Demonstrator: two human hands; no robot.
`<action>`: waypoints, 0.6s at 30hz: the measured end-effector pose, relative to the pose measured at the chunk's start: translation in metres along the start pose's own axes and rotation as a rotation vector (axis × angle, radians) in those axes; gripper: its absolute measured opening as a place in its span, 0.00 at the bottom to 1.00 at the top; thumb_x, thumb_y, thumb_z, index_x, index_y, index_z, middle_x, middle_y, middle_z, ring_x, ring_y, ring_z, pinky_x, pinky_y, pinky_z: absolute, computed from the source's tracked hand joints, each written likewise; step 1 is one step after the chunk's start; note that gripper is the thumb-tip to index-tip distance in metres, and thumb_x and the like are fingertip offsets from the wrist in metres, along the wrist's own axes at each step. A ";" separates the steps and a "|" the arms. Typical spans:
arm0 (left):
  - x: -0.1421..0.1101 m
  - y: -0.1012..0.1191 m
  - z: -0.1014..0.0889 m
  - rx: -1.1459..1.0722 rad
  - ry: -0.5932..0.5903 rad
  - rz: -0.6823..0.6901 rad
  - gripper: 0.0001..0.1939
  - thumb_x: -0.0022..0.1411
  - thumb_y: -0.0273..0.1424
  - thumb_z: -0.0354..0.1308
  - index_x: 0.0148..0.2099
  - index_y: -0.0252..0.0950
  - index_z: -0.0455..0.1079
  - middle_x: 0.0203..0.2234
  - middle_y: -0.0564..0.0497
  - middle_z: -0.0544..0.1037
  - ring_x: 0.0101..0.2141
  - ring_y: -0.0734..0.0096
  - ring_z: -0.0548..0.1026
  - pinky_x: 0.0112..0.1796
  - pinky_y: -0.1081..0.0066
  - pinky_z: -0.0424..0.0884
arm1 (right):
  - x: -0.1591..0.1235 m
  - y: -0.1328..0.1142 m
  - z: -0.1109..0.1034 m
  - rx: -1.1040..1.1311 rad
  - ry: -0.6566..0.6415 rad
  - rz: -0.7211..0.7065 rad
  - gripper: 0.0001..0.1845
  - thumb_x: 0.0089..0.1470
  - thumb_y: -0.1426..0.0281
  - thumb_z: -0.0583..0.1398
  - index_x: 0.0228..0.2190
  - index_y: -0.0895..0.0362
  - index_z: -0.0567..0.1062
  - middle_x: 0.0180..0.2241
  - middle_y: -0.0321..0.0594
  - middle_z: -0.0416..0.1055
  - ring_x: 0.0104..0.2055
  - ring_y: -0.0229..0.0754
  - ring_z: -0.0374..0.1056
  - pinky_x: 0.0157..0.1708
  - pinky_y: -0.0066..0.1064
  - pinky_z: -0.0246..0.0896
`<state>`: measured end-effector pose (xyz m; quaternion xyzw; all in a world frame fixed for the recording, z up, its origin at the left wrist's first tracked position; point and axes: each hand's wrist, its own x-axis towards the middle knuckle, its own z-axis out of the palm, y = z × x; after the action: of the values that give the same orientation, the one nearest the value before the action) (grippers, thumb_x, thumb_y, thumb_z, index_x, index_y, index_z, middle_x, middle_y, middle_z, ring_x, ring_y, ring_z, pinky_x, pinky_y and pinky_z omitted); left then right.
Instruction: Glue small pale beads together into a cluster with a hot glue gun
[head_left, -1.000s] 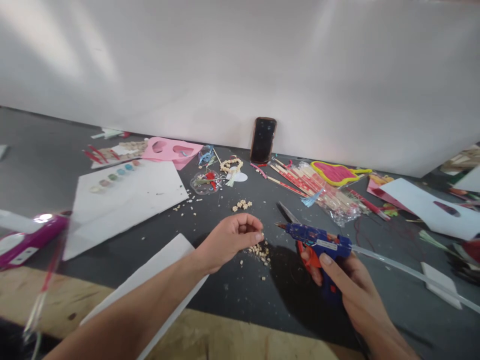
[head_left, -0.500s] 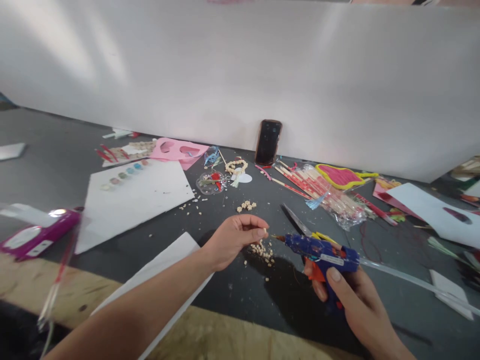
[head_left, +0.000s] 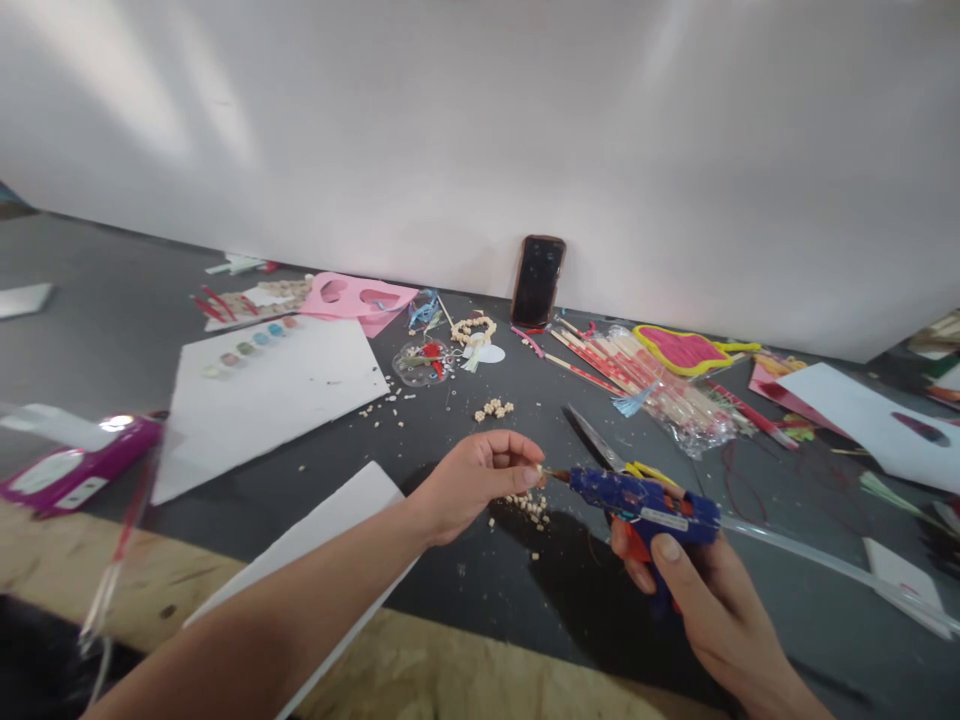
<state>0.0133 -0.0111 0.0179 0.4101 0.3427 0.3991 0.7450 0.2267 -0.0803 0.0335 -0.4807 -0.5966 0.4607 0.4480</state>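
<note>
My left hand (head_left: 480,478) pinches a tiny pale bead at its fingertips, right by the metal nozzle of a blue hot glue gun (head_left: 641,505). My right hand (head_left: 712,610) grips that gun from below, and a long clear glue stick (head_left: 817,555) trails from its back. Under my left fingertips lies a small heap of pale beads (head_left: 529,510). Scissors with steel blades (head_left: 592,438) and orange and yellow handles sit beneath the gun, partly hidden by it and by my right fingers.
A smartphone (head_left: 537,281) leans on the white wall. Nearby are a bead ring (head_left: 472,328), a pink foam sheet (head_left: 360,298), a bag of sticks (head_left: 667,385), white boards (head_left: 270,400) and a magenta case (head_left: 82,465). Loose beads (head_left: 493,409) dot the dark tabletop.
My left hand has moved right, over the bead heap, and its fingertips now sit close to the glue gun's nozzle. The gun has shifted slightly up and toward that hand.
</note>
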 end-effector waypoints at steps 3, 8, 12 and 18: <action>0.000 0.001 0.000 0.009 -0.002 0.004 0.10 0.46 0.29 0.64 0.33 0.33 0.69 0.25 0.54 0.73 0.28 0.78 0.70 0.32 0.77 0.62 | 0.000 0.000 0.000 -0.014 -0.006 -0.002 0.11 0.57 0.62 0.50 0.35 0.54 0.68 0.27 0.39 0.69 0.22 0.35 0.58 0.22 0.27 0.58; 0.000 0.000 0.001 0.023 -0.003 -0.004 0.09 0.47 0.29 0.64 0.32 0.32 0.68 0.24 0.53 0.73 0.27 0.78 0.70 0.30 0.77 0.61 | 0.000 -0.004 0.004 0.014 0.044 0.013 0.11 0.56 0.62 0.51 0.35 0.54 0.68 0.26 0.39 0.68 0.21 0.36 0.57 0.21 0.28 0.57; 0.000 0.000 0.001 0.015 -0.015 -0.001 0.08 0.48 0.27 0.63 0.32 0.32 0.68 0.24 0.53 0.73 0.28 0.79 0.70 0.31 0.78 0.61 | 0.001 -0.004 0.005 0.003 0.033 0.008 0.11 0.56 0.61 0.52 0.36 0.55 0.68 0.25 0.39 0.67 0.21 0.35 0.57 0.21 0.27 0.57; -0.001 0.001 0.001 0.010 -0.019 -0.002 0.09 0.48 0.28 0.63 0.32 0.32 0.68 0.24 0.53 0.74 0.28 0.79 0.70 0.32 0.77 0.61 | 0.001 -0.001 0.002 0.030 0.019 0.010 0.15 0.56 0.61 0.51 0.45 0.53 0.61 0.26 0.37 0.67 0.21 0.36 0.57 0.21 0.27 0.56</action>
<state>0.0135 -0.0117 0.0190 0.4173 0.3379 0.3927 0.7467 0.2244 -0.0792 0.0342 -0.4811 -0.5830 0.4672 0.4587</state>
